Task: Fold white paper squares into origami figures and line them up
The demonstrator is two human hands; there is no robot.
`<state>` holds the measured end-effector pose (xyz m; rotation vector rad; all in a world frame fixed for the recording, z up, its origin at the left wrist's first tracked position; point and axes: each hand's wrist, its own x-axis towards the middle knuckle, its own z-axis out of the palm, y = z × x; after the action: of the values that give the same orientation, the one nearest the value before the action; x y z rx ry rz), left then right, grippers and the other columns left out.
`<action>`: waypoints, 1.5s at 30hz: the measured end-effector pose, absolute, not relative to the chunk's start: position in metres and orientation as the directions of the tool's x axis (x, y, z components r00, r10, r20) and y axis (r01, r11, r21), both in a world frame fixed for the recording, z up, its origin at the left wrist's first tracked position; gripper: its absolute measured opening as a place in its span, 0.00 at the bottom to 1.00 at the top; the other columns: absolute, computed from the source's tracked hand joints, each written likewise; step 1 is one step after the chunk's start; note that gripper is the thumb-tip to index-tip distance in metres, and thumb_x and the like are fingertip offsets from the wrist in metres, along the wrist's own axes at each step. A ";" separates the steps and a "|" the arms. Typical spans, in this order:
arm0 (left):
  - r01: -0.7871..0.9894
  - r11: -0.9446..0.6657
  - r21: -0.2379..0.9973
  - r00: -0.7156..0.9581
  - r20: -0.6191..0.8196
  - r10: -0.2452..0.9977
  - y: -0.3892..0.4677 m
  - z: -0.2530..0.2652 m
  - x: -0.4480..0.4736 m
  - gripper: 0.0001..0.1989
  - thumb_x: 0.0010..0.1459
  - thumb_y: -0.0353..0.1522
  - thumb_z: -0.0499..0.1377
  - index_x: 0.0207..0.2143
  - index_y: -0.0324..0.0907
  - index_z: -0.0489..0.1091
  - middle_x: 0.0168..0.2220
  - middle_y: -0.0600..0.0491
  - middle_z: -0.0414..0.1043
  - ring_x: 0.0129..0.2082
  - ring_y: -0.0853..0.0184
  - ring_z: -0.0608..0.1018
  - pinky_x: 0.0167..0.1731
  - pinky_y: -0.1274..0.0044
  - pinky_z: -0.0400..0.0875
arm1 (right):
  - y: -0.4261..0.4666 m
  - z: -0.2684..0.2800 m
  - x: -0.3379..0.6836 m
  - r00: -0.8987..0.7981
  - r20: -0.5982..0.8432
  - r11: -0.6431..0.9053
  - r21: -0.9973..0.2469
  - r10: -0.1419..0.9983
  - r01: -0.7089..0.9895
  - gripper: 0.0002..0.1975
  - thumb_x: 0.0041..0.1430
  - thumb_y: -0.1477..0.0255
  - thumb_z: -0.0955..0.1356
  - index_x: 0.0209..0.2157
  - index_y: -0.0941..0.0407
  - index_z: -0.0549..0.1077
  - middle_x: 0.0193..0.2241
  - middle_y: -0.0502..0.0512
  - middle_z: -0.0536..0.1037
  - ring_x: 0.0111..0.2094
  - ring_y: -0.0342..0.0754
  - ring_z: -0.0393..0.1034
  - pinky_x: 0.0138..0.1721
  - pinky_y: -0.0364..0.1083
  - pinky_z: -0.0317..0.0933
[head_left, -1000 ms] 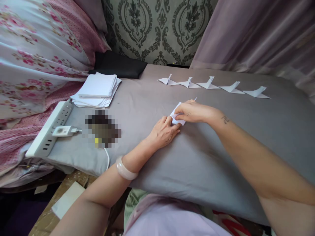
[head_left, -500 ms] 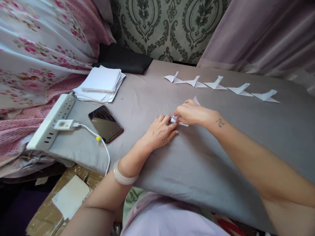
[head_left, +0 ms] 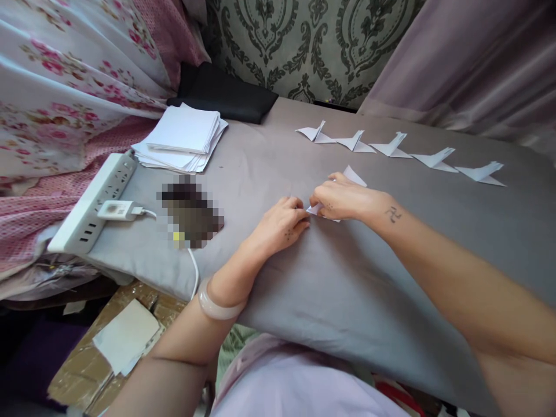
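Note:
A piece of folded white paper [head_left: 355, 175] lies on the grey cloth under my right hand [head_left: 343, 197]. Its far corner sticks out beyond the knuckles, and its near edge shows below the fingers. The right fingers are bent down and pressed together on the paper, covering its middle. At the paper's left tip is my left hand [head_left: 281, 225], fingers curled, thumb and forefinger closed at that tip. How firmly they pinch it is hidden. Behind the hands, several folded paper birds [head_left: 391, 146] stand in a row, their upright points raised.
On the left are a stack of white paper [head_left: 185, 130], a white power strip [head_left: 93, 202] with a plugged-in charger [head_left: 116, 210], and a pixelated phone [head_left: 191, 214] beside its cable. A black folded item [head_left: 230, 92] lies at the back. Below the edge sits a taped carton [head_left: 82, 370].
My left fingers have drawn back slightly to the left, uncovering more of the paper's left tip. My right hand stays on the paper. The whole view has shifted a little.

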<state>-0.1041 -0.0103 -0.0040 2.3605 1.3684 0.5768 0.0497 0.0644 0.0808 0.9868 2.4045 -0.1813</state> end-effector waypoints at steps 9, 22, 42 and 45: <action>0.695 -0.190 0.694 0.171 0.098 0.980 0.001 -0.002 -0.096 0.11 0.54 0.25 0.57 0.38 0.42 0.75 0.37 0.49 0.72 0.38 0.64 0.73 0.44 0.70 0.69 | 0.063 0.083 0.045 -0.567 -0.546 0.713 0.083 0.617 0.696 0.17 0.56 0.78 0.64 0.45 0.53 0.77 0.32 0.56 0.78 0.44 0.55 0.68 0.41 0.49 0.53; 0.747 -0.196 0.636 0.165 0.108 0.980 0.012 -0.007 -0.090 0.10 0.56 0.27 0.55 0.34 0.42 0.77 0.32 0.49 0.72 0.33 0.65 0.71 0.37 0.73 0.67 | 0.071 0.077 0.054 -0.502 -0.545 0.601 0.004 0.672 0.800 0.17 0.56 0.70 0.66 0.47 0.49 0.76 0.41 0.60 0.75 0.52 0.62 0.60 0.42 0.54 0.60; 0.695 -0.087 0.713 0.113 0.011 0.994 0.011 0.004 -0.089 0.07 0.56 0.31 0.58 0.30 0.40 0.76 0.33 0.49 0.73 0.33 0.66 0.72 0.37 0.72 0.69 | 0.080 0.062 0.051 -0.583 -0.498 0.684 0.027 0.642 0.729 0.11 0.54 0.72 0.66 0.38 0.53 0.78 0.30 0.57 0.76 0.41 0.56 0.68 0.39 0.50 0.58; 0.708 -0.072 0.702 0.095 0.007 0.995 0.012 0.003 -0.087 0.07 0.57 0.33 0.59 0.30 0.40 0.76 0.32 0.50 0.73 0.32 0.66 0.72 0.36 0.72 0.69 | 0.080 0.062 0.050 -0.588 -0.501 0.687 0.018 0.635 0.727 0.12 0.54 0.72 0.66 0.39 0.54 0.78 0.30 0.57 0.76 0.40 0.55 0.68 0.40 0.50 0.58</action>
<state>-0.0865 0.0117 0.0032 1.8390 1.6676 0.6908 0.0503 0.0795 0.0623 1.0508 2.4225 -0.2595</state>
